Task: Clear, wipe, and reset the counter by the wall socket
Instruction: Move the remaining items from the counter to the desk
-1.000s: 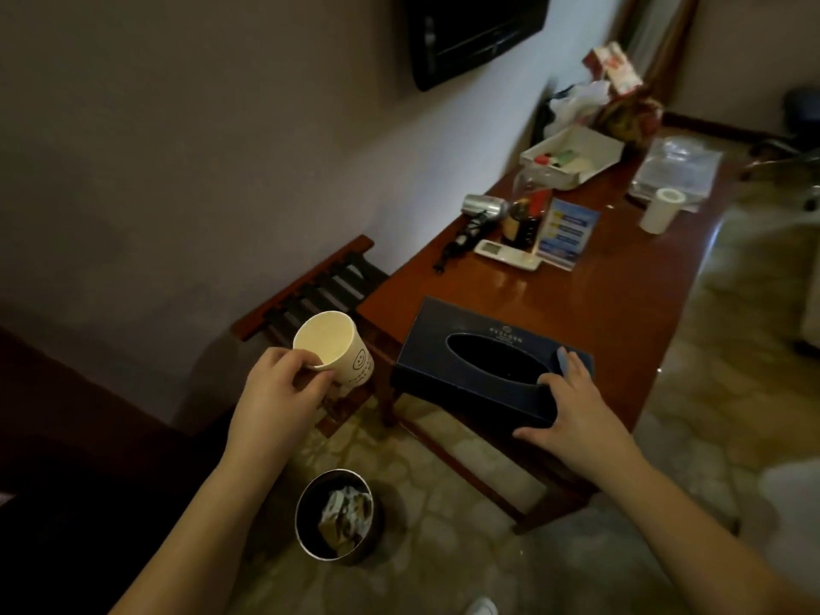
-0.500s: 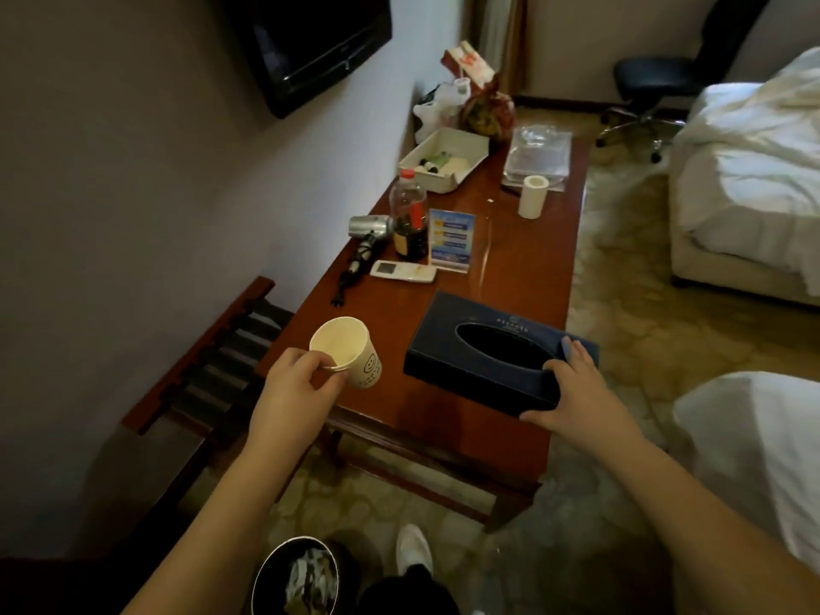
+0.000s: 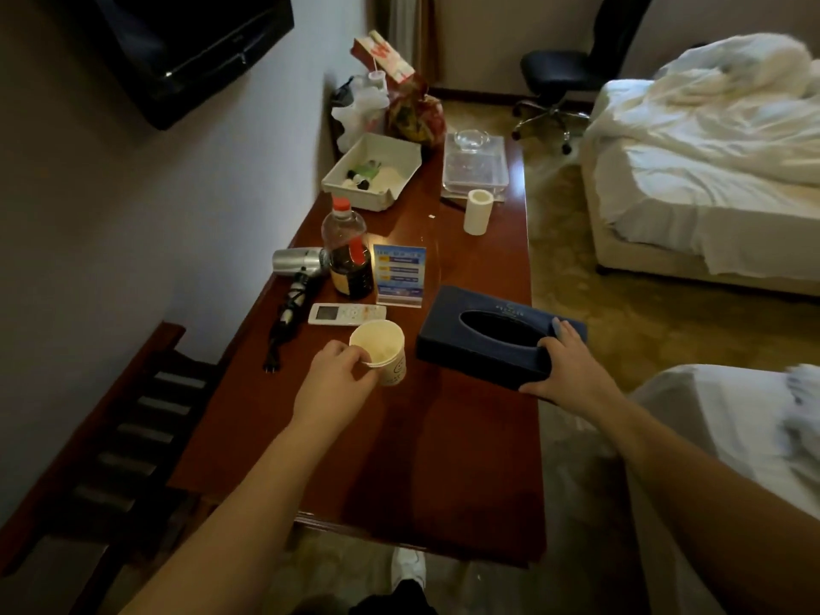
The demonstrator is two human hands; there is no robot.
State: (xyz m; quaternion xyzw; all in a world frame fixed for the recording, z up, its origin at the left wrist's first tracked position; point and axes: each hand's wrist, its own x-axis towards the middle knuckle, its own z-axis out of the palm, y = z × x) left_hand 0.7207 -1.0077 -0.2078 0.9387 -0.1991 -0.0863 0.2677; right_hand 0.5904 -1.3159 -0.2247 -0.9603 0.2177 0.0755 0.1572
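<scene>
Head view: hands grip cup [image 3: 382,351] and tissue box [image 3: 490,337]; remote [image 3: 346,313] just behind.

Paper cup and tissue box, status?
Left hand pinches paper cup at rim. Right hand grips tissue box. Remote right behind cup.

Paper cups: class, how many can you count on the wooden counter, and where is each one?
2. One paper cup stands near the remote, pinched at its rim by the left hand. A second white cup stands farther back beside the clear tray. Others may hide behind the bags.
</scene>
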